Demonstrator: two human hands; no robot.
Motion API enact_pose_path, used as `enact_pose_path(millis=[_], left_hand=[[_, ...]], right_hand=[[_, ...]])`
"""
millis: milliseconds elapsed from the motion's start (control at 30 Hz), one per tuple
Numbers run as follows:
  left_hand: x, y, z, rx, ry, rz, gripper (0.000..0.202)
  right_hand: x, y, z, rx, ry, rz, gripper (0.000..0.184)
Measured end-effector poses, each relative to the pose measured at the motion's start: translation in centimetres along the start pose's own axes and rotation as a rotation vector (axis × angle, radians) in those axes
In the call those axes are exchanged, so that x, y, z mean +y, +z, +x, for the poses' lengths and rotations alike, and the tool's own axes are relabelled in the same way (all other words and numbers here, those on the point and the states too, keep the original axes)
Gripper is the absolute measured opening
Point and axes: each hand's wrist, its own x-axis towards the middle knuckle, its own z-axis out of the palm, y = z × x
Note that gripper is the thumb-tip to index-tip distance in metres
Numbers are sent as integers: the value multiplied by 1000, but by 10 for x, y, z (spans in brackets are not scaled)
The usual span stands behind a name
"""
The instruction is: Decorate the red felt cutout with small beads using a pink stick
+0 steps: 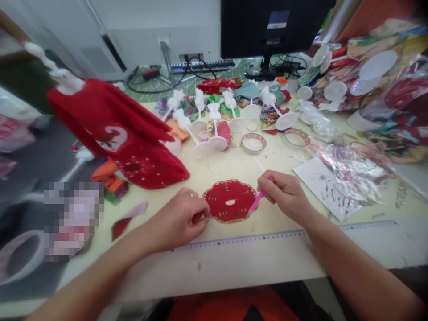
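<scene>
A small red cloth piece [224, 207] lies flat on the table, with a scalloped gold-trimmed edge, gold marks and an opening in its middle. My left hand [187, 216] has its thumb and forefinger pinched together at the left edge of the cloth. In my right hand [281, 194] is a slim pink pen-like tool [257, 201], held slanting down between thumb and fingers. Its lower end meets the right edge of the cloth; I cannot make out the tip. In front of the cloth runs a clear ruler [261, 237].
A doll-sized stand [68, 82] wears a red dress [130, 133] at the left. Several small white mannequin stands [216, 120] lie behind. Tape rolls [253, 143], a white card [323, 185], plastic wrapping [354, 165], a monitor [274, 26] and a fabric heap [401, 89] surround the work spot.
</scene>
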Motion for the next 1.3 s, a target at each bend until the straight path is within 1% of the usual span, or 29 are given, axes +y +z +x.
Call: enact_pose_path(millis=[100, 200, 267, 367, 500, 600, 700, 900, 1100, 1300], left_hand=[[6, -1, 8, -97, 53, 54, 18], [11, 5, 19, -161, 144, 117, 16], [11, 11, 25, -173, 188, 171, 16], [12, 17, 31, -190, 211, 228, 16], [16, 17, 37, -202, 226, 252, 14], [20, 16, 42, -197, 251, 231, 13], [22, 18, 47, -213, 250, 214, 13], [24, 24, 54, -269, 183, 230, 16], [23, 29, 56, -287, 188, 238, 16], [21, 30, 58, -295, 193, 243, 16]], right_hand=[[1, -1, -1, 7, 0, 3, 34], [1, 1, -1, -2, -4, 4, 33], [0, 2, -1, -5, -14, 12, 33], [0, 3, -1, -2, -32, 24, 32], [0, 3, 0, -5, -39, 21, 31], [0, 3, 0, -2, -47, 16, 31], [0, 2, 0, -4, -51, 14, 32], [1, 3, -1, -13, -47, 13, 32], [1, 5, -2, -64, -76, 13, 33], [0, 5, -2, -88, -69, -52, 34]])
